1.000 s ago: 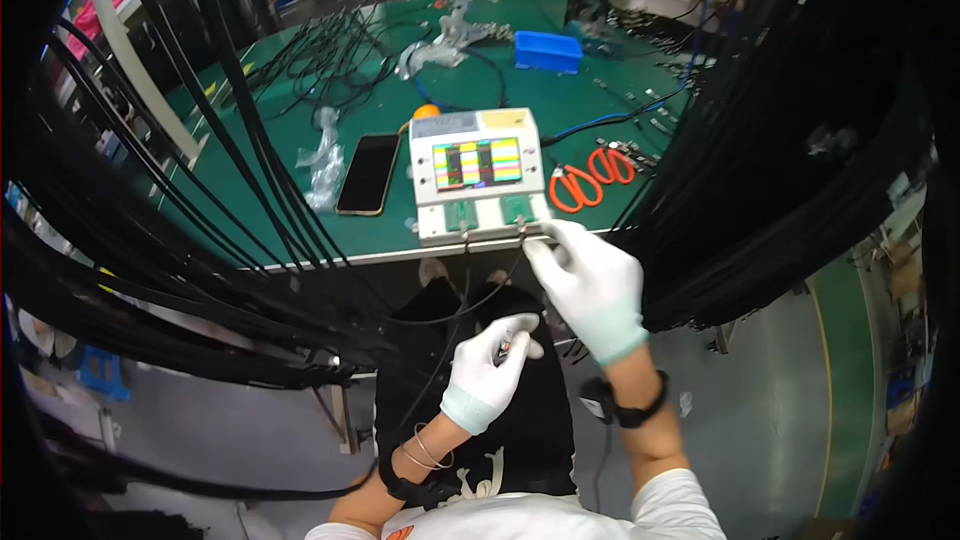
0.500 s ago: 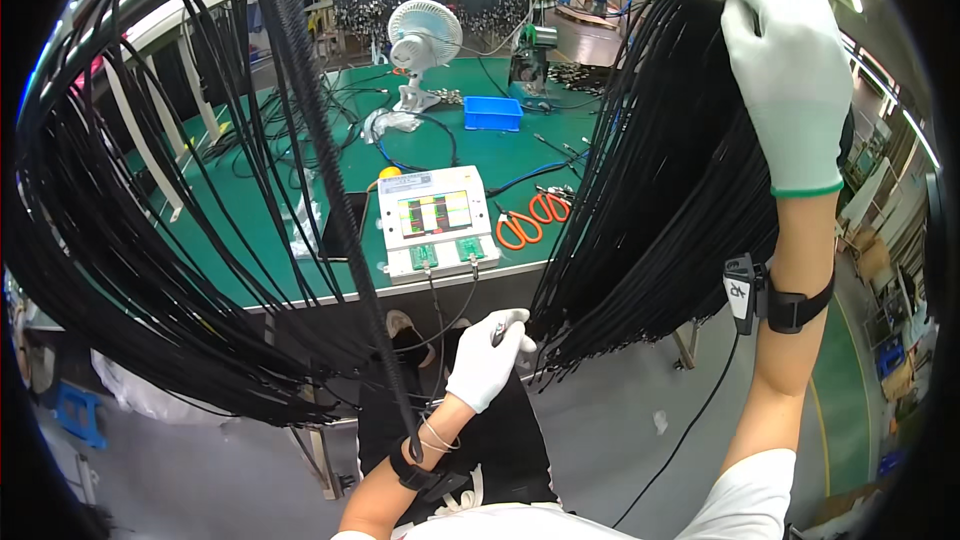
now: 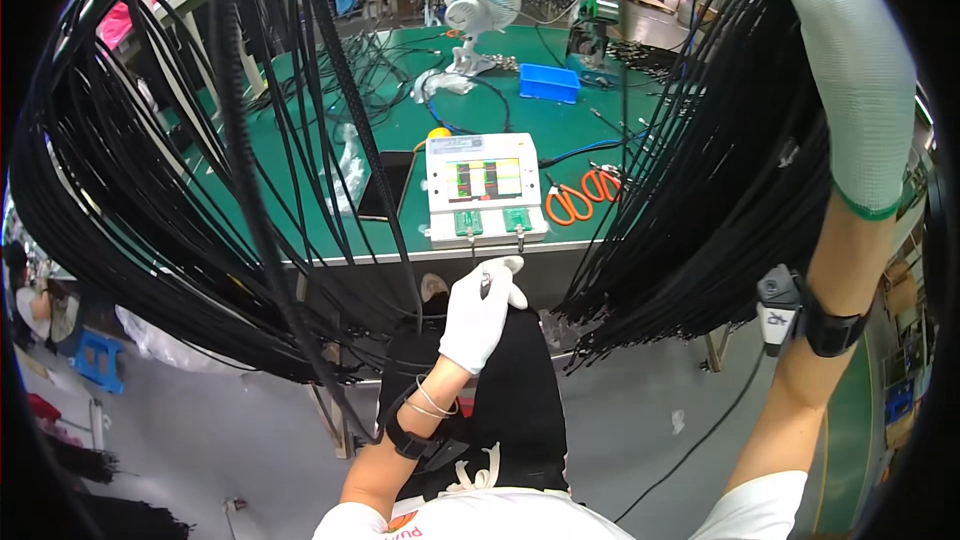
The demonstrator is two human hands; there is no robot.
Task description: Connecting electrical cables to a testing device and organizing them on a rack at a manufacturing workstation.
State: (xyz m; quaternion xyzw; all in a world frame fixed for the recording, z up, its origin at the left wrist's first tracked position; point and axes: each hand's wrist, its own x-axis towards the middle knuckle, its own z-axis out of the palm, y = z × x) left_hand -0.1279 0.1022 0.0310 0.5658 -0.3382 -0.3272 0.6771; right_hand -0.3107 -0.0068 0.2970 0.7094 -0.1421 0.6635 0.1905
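My gloved left hand (image 3: pixel 478 315) is just below the front edge of the green table, close to a white tester (image 3: pixel 440 185) with a lit screen. Its fingers are pinched together; a small glint shows between them, too small to name. Short leads with plugs (image 3: pixel 520 240) hang from green boards (image 3: pixel 467 223) on the tester's front. My gloved right hand (image 3: pixel 860 80) is raised at the upper right, beside a thick bundle of hanging black cables (image 3: pixel 690 210). Its fingertips are cut off by the picture's edge, so their grip is hidden.
More black cables (image 3: pixel 130 240) hang in a curve on the left. On the table (image 3: pixel 400 120) are a phone (image 3: pixel 388 185), a white fan (image 3: pixel 480 0), a blue bin (image 3: pixel 549 83) and orange coiled cords (image 3: pixel 580 198). A blue stool (image 3: pixel 97 360) stands on the floor.
My left hand has moved up closer to the tester's front edge. The view has shifted, and my right hand now sits higher, with its fingers partly out of the picture.
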